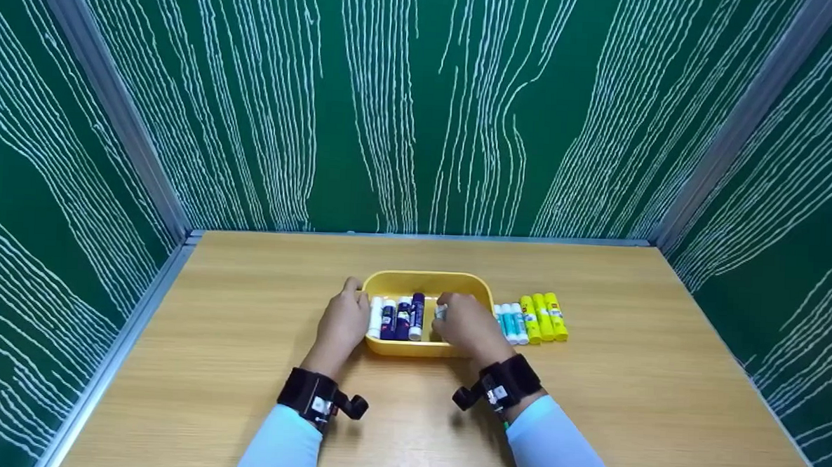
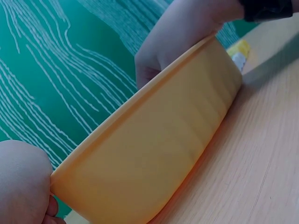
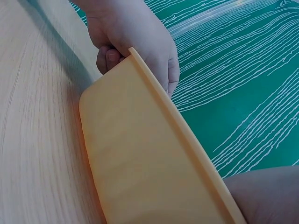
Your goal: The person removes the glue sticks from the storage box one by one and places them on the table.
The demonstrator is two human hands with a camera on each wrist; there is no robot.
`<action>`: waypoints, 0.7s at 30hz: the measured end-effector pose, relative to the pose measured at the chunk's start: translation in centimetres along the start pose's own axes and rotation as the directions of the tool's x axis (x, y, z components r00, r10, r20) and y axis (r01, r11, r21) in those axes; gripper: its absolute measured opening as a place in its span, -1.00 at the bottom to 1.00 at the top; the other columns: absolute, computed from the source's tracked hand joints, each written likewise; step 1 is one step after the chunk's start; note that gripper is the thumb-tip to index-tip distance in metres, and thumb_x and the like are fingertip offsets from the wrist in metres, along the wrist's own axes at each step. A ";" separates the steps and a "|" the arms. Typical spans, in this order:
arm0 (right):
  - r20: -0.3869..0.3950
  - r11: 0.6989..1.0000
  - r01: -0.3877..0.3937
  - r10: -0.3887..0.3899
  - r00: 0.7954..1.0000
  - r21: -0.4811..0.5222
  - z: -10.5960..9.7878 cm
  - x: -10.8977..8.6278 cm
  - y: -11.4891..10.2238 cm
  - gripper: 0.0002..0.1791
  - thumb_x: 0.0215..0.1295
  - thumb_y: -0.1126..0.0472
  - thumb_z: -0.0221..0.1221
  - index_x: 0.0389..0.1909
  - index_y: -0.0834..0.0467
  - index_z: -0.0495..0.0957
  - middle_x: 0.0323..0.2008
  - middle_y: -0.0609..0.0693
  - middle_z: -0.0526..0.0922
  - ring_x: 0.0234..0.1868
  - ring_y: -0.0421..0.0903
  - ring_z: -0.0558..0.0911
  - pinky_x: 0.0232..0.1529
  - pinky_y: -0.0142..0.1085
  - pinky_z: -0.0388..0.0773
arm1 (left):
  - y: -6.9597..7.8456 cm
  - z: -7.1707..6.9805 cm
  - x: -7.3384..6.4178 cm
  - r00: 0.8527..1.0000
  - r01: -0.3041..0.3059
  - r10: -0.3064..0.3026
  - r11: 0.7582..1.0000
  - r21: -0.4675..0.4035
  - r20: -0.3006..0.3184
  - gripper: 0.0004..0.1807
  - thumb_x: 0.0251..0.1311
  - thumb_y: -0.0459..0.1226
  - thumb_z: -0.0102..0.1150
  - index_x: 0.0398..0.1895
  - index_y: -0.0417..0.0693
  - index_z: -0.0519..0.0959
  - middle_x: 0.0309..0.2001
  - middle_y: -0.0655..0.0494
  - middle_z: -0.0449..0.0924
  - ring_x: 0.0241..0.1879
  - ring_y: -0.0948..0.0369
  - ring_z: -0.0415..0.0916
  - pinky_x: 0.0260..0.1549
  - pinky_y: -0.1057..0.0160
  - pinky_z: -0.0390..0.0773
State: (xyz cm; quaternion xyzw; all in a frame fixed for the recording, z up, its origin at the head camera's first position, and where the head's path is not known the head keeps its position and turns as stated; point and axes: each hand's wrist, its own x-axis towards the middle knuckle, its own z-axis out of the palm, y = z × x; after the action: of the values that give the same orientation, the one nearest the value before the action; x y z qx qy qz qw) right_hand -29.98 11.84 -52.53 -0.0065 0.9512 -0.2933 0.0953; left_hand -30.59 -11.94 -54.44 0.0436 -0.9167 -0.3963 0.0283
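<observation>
Your left hand (image 1: 343, 320) grips the end wall of the yellow bin (image 1: 418, 349); in the right wrist view its fingers curl against the outside, just under the rim. The bin sits flat on the table (image 1: 415, 423), between your two hands.

Your right hand (image 1: 469, 327) reaches over the near rim and down inside. Fingertips pinch a pale stick (image 1: 441, 311); most of it is hidden by the hand, so you cannot tell whether it touches the bin floor.

Just right of your left hand, inside the bin: one white stick (image 1: 375, 317) against the end wall, then three purple sticks (image 1: 403, 322) side by side. The purple one closest to your right hand has its white end toward you; the other two have theirs facing away. A strip of bare bin floor shows between that last one and your right hand.

Beyond your right hand, outside the bin: teal-and-white sticks (image 1: 510, 324) lie just beside the wall, then three yellow sticks (image 1: 544, 316) continue the row.

Black wrist straps (image 1: 510, 381) behind both hands; pale blue sleeves (image 1: 280, 446) behind those.
</observation>
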 end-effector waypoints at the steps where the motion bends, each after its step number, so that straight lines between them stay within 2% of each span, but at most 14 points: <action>1: -0.001 1.000 0.005 -0.005 1.000 -0.003 0.0 0.0 0.0 -0.45 0.50 0.20 0.37 0.47 0.11 0.66 -0.24 -0.01 0.83 -0.41 -0.03 0.65 -0.33 -0.22 0.55 | 0.0 0.0 0.0 1.000 0.001 -0.001 1.000 0.000 -0.001 -0.59 0.79 -0.15 -0.12 0.49 -0.08 0.49 0.20 -0.32 0.79 0.06 -0.07 0.79 0.06 -0.18 0.76; 8: 0.003 1.000 0.007 -0.007 1.000 0.010 0.0 0.1 0.2 -0.46 0.51 0.18 0.37 0.47 0.10 0.66 -0.21 -0.02 0.82 -0.38 -0.02 0.68 -0.31 -0.21 0.58 | 0.0 0.1 0.1 1.000 -0.002 0.002 1.000 -0.003 -0.009 -0.59 0.79 -0.15 -0.10 0.48 -0.08 0.50 0.23 -0.32 0.79 0.12 -0.12 0.80 0.11 -0.21 0.77; 14: 0.028 1.000 0.010 -0.011 1.000 0.026 0.0 0.0 0.2 -0.44 0.51 0.18 0.37 0.49 0.09 0.65 -0.24 -0.04 0.83 -0.46 -0.04 0.64 -0.40 -0.23 0.57 | -0.2 0.0 0.0 1.000 0.004 -0.004 1.000 -0.012 0.003 -0.57 0.80 -0.14 -0.10 0.52 -0.09 0.48 0.25 -0.34 0.77 0.15 -0.14 0.80 0.13 -0.20 0.78; 21: 0.038 0.999 -0.018 0.017 0.999 0.044 -0.3 -0.2 0.0 -0.47 0.52 0.19 0.38 0.47 0.07 0.66 -0.14 -0.02 0.86 -0.47 -0.03 0.66 -0.40 -0.25 0.57 | 0.0 0.0 0.0 1.000 0.010 -0.010 1.000 -0.019 0.008 -0.56 0.80 -0.13 -0.15 0.52 -0.06 0.48 0.29 -0.31 0.76 0.17 -0.13 0.79 0.17 -0.21 0.77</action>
State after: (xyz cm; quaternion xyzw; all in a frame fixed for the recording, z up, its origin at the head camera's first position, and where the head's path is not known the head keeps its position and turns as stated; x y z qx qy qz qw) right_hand -29.87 11.95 -52.27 -0.0016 0.9425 -0.3135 0.1158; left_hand -30.57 -11.92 -54.39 0.0462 -0.9127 -0.4054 0.0229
